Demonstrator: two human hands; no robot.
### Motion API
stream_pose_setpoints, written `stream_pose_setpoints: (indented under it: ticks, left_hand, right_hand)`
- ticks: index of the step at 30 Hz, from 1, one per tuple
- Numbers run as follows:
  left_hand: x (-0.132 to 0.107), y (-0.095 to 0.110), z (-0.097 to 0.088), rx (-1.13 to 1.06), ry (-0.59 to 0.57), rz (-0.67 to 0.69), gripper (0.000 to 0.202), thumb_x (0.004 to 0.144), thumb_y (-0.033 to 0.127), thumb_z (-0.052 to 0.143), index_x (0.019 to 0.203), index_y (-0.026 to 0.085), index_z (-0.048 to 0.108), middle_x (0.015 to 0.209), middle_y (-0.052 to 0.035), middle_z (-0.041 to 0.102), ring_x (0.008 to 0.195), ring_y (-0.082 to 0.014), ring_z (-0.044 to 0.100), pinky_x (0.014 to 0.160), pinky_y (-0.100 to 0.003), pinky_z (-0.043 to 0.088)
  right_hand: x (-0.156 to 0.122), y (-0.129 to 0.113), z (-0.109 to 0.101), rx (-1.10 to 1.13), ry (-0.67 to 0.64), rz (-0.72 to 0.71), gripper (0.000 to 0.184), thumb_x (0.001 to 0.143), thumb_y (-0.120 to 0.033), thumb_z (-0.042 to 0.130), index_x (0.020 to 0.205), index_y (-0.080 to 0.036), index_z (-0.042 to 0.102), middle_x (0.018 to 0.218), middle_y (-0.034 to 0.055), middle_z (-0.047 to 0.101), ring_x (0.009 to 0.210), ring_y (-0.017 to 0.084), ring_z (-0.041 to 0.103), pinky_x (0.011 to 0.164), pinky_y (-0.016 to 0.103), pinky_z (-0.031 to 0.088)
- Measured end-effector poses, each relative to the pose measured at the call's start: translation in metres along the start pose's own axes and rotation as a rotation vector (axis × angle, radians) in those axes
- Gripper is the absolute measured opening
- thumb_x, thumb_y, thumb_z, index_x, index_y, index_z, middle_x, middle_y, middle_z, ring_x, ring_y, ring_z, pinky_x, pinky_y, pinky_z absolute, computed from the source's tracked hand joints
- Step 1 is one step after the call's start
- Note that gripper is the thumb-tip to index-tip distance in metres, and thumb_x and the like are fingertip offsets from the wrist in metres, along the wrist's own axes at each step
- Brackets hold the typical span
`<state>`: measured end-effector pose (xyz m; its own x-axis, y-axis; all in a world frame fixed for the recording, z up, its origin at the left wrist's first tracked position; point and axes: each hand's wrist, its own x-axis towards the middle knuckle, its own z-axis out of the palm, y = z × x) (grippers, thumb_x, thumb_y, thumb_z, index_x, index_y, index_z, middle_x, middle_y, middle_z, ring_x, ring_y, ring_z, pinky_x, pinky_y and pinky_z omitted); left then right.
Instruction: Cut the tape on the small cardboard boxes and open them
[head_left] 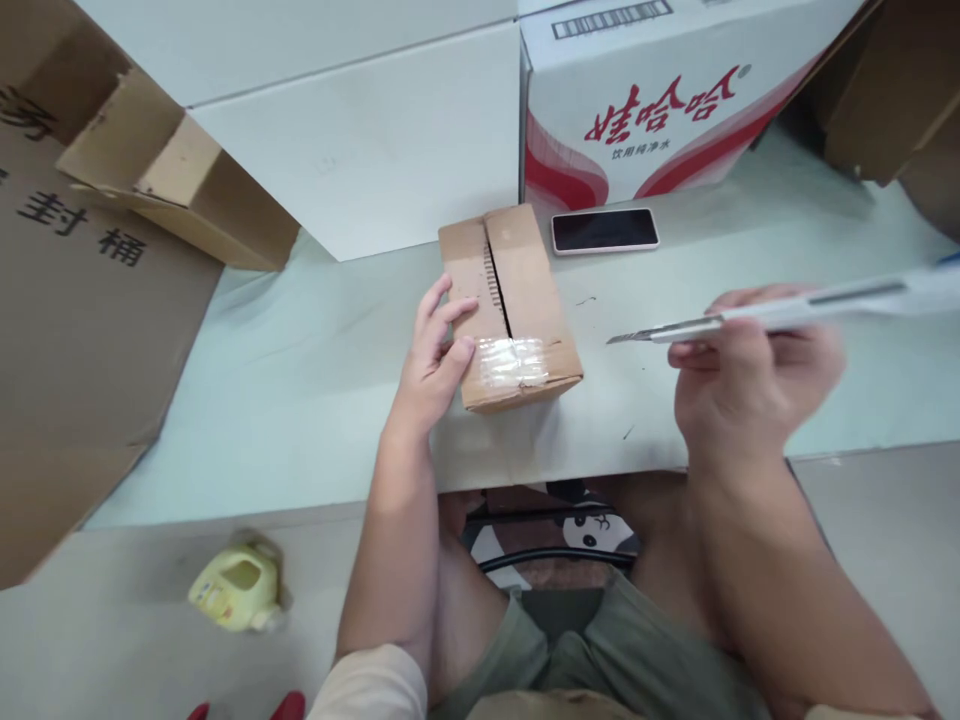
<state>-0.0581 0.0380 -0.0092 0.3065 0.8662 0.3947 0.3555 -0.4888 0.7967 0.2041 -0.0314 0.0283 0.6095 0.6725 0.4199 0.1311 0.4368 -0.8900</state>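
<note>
A small brown cardboard box [529, 275] sits on the pale table, with a narrow slit along its top seam. Clear tape [514, 362] covers the near end of that seam. My left hand [439, 345] grips the box by its left edge, thumb beside the tape and fingers spread over the top. To the right, my right hand [750, 370] is closed around a white utility knife [795, 310]. Its blade is out and points left at the box, apart from it.
Behind the box lies a phone [604, 231], in front of a white and red carton [652, 130]. A large white box [375, 150] and brown cardboard [82, 330] stand at the left. On the floor is a yellow jug [236, 590].
</note>
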Motion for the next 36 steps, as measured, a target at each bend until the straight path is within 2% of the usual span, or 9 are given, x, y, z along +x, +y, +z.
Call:
stream_pose_setpoints:
  ticks: [2,4,7,9,12,19,27,36]
  left_hand:
    - [0.0,0.0,0.001,0.005,-0.006,0.007,0.049,0.098,0.062,0.051,0.133,0.03,0.063,0.164,-0.0122,0.039,0.156,-0.0334,0.031,0.121,-0.053,0.04]
    - [-0.001,0.001,0.002,0.009,-0.007,0.009,0.049,0.099,0.062,0.05,0.134,0.029,0.061,0.164,-0.0127,0.038,0.156,-0.0327,0.031,0.122,-0.052,0.038]
    - [-0.002,0.002,0.007,0.012,0.011,0.015,0.05,0.1,0.062,0.047,0.134,0.028,0.06,0.164,-0.0135,0.037,0.156,-0.032,0.031,0.123,-0.052,0.036]
    - [-0.002,0.002,0.011,0.015,0.017,0.026,0.051,0.1,0.062,0.045,0.134,0.028,0.06,0.164,-0.0139,0.036,0.156,-0.0319,0.031,0.123,-0.051,0.035]
    - [-0.002,0.003,0.014,0.025,0.014,0.033,0.051,0.1,0.063,0.044,0.134,0.028,0.059,0.164,-0.0144,0.037,0.156,-0.0322,0.031,0.123,-0.052,0.035]
    - [-0.001,0.004,0.013,0.023,0.031,0.042,0.049,0.1,0.061,0.047,0.132,0.027,0.061,0.162,-0.0147,0.039,0.155,-0.0326,0.032,0.122,-0.052,0.037]
    - [-0.001,0.006,0.014,0.037,0.049,0.016,0.05,0.099,0.064,0.047,0.13,0.028,0.062,0.162,-0.014,0.041,0.155,-0.0337,0.032,0.119,-0.052,0.04]
    - [-0.001,0.007,0.015,0.027,0.067,0.007,0.05,0.099,0.064,0.046,0.129,0.028,0.063,0.161,-0.0136,0.041,0.155,-0.0348,0.032,0.118,-0.053,0.042]
  right_hand:
    - [-0.011,-0.019,0.007,0.099,-0.056,-0.093,0.016,0.082,-0.029,0.075,0.085,-0.024,0.059,0.076,-0.0035,0.058,0.055,0.011,0.057,0.044,0.027,0.049]
    - [-0.022,-0.029,0.011,0.084,-0.191,-0.127,0.013,0.085,-0.023,0.073,0.09,-0.024,0.062,0.082,-0.0018,0.062,0.065,0.013,0.064,0.053,0.03,0.055]
    - [-0.032,-0.029,0.012,-0.048,-0.365,-0.153,0.013,0.086,-0.018,0.071,0.096,-0.023,0.065,0.092,0.0018,0.068,0.08,0.018,0.071,0.07,0.036,0.06]
    - [-0.033,-0.026,0.012,-0.143,-0.41,-0.197,0.015,0.086,-0.015,0.071,0.098,-0.023,0.066,0.095,0.0034,0.071,0.088,0.02,0.072,0.079,0.039,0.06]
    - [-0.033,-0.026,0.012,-0.229,-0.45,-0.266,0.017,0.085,-0.013,0.071,0.098,-0.023,0.067,0.096,0.0044,0.074,0.093,0.02,0.073,0.083,0.039,0.059]
    - [-0.032,-0.03,0.008,-0.299,-0.49,-0.348,0.014,0.086,-0.017,0.069,0.099,-0.023,0.067,0.092,0.0046,0.074,0.088,0.021,0.071,0.078,0.037,0.058]
    - [-0.034,-0.035,0.011,-0.318,-0.583,-0.344,0.009,0.092,-0.021,0.061,0.098,-0.023,0.068,0.091,0.0057,0.076,0.087,0.021,0.073,0.074,0.035,0.058]
    - [-0.035,-0.047,0.007,-0.335,-0.454,-0.27,0.015,0.096,-0.025,0.059,0.087,-0.024,0.071,0.079,0.0028,0.075,0.069,0.017,0.07,0.061,0.032,0.054]
